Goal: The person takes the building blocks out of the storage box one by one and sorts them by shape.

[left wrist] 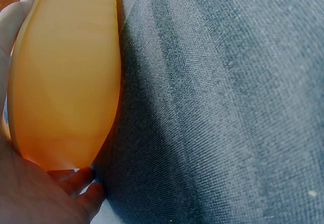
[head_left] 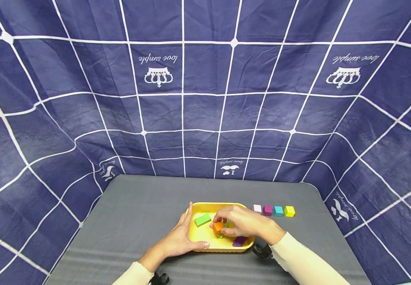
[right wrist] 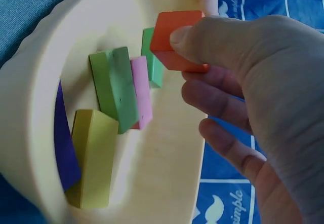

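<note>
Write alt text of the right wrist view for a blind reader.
A bare right hand pinches a boxy orange block over a pale yellow, curved-edged tray. Inside are green blocks, a pink block, an oblong yellow block and a purple block.

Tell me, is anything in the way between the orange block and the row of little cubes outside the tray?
Yes: the right wall of the yellow tray stands between the orange block and the row of cubes. The right hand, pinching the block, also reaches across that side.
</note>
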{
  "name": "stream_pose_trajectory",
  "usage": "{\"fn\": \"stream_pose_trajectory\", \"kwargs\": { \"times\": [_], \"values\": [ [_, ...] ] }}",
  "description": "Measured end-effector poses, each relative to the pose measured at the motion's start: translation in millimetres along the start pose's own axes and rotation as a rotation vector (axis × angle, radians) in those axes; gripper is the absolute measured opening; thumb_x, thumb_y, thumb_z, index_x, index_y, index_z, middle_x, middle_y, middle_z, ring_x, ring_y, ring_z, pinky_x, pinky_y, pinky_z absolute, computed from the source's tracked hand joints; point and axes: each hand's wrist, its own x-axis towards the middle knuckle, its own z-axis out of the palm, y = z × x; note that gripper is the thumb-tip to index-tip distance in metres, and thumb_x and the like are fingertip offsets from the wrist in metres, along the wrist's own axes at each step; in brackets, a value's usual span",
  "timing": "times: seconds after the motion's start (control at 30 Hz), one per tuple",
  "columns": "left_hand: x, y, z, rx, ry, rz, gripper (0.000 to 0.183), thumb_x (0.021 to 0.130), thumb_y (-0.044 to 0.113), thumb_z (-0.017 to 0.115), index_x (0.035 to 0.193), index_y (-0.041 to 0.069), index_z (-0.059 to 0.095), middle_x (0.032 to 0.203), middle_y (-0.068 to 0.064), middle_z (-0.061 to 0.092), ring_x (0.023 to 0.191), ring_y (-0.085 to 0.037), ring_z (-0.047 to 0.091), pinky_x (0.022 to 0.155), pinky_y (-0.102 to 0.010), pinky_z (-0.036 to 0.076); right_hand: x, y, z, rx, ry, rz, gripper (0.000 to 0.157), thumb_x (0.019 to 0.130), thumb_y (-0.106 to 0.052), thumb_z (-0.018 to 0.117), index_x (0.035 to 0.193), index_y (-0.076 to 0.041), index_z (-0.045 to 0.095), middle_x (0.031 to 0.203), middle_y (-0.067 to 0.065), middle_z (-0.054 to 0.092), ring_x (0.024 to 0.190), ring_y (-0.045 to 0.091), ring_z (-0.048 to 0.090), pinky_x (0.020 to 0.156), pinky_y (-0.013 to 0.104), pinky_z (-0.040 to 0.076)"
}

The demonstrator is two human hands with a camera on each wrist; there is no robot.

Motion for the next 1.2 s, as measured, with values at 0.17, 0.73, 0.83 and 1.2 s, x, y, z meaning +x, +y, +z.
{"fn": "stream_pose_trajectory", "kwargs": {
  "times": [0.17, 0.73, 0.83, 1.2],
  "values": [
    [0.4, 0.4, 0.7, 0.006, -0.001, -0.011, 0.158, 0.083, 0.065, 0.100, 0.188, 0.019, -0.008, 0.190, -0.027, 0.026, 0.163, -0.047, 0.053, 0.131, -0.069, 0.046, -9.2, 2.5, -3.7, -0.027, 0.055, 0.011, 0.027, 0.104, -0.016, 0.089, 0.130, -0.016, 0.081, 0.124, -0.006, 0.084, 0.115, 0.011, 0.080, 0.110, 0.034, 0.065],
    [2.2, 0.1, 3.7, 0.000, 0.045, -0.001, 0.136, 0.098, 0.062, 0.088, 0.188, 0.007, 0.002, 0.189, -0.027, 0.030, 0.168, -0.049, 0.047, 0.134, -0.070, 0.042, -46.7, 16.1, -8.8, -0.074, 0.226, 0.187, 0.032, 0.103, -0.012, 0.088, 0.135, -0.016, 0.080, 0.121, -0.006, 0.081, 0.113, 0.016, 0.078, 0.105, 0.045, 0.066],
    [1.6, -0.1, 6.0, -0.003, 0.076, 0.007, 0.123, 0.106, 0.057, 0.081, 0.188, 0.005, 0.005, 0.185, -0.029, 0.035, 0.168, -0.050, 0.048, 0.135, -0.070, 0.041, -54.0, 20.2, -11.0, -0.103, 0.263, 0.197, 0.034, 0.101, -0.011, 0.091, 0.133, -0.014, 0.080, 0.123, -0.004, 0.083, 0.115, 0.018, 0.079, 0.105, 0.047, 0.067],
    [1.7, -2.7, 9.5, 0.006, 0.118, 0.032, 0.105, 0.114, 0.051, 0.070, 0.189, 0.010, 0.009, 0.182, -0.030, 0.040, 0.166, -0.051, 0.049, 0.134, -0.072, 0.041, -85.6, 40.1, -13.2, -0.045, 0.473, 0.176, 0.040, 0.093, 0.002, 0.095, 0.129, -0.007, 0.081, 0.119, 0.003, 0.085, 0.096, 0.013, 0.079, 0.081, 0.040, 0.072]
  ]
}}
